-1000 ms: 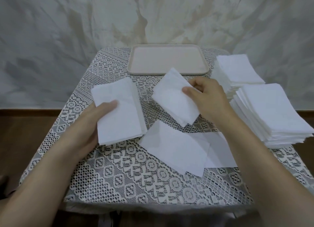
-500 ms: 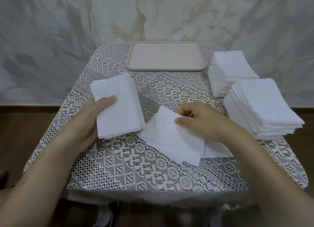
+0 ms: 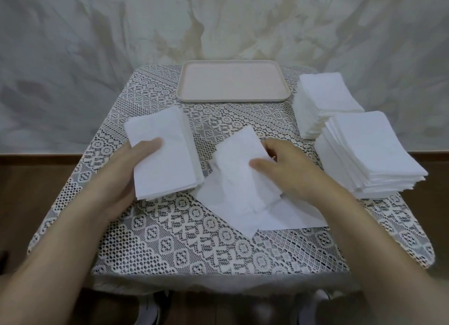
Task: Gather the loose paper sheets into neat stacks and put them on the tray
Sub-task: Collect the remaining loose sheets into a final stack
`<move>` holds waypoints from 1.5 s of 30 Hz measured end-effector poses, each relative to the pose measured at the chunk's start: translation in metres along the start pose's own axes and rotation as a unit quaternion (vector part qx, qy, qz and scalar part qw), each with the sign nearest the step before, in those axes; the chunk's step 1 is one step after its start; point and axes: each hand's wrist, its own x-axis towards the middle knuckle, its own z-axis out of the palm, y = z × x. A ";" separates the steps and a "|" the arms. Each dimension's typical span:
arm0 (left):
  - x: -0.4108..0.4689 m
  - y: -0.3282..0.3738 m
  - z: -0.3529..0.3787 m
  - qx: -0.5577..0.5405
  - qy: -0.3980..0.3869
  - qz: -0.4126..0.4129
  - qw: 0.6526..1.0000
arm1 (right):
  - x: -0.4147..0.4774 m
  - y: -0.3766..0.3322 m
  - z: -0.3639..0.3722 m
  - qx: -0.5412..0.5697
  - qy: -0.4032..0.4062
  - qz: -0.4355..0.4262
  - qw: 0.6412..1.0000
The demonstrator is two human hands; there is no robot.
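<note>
**A:** Your small stack sits left of centre. Its long axis runs from the near edge toward the far edge, with the far end leaning a little to the upper left.

**B:** Your left hand holds it at its left edge. The thumb lies flat on the top sheet, and the stack hides your fingers.

**A:** Your raised sheet is in the middle of the frame. Its long axis is close to vertical in the picture, and the top corner points toward the tray at upper centre.

**B:** Your right hand pinches that sheet at its right edge, thumb on the front and fingers curled behind it.

**A:** Under it your loose sheets lie flat on the lace cloth. One lies skewed with a corner aimed at the bottom of the frame, and another runs off to the right beneath your forearm.

**B:** Your hands are apart, each on its own paper.

**A:** At the right of the frame, your far stack and near stack stand tall and just beside each other, their long axes running from near to far. The near one is fanned at its left edge.
</note>
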 end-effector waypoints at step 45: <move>-0.001 -0.002 0.006 0.030 -0.034 0.005 0.999 | -0.012 -0.013 -0.024 -0.310 -0.136 0.043 0.940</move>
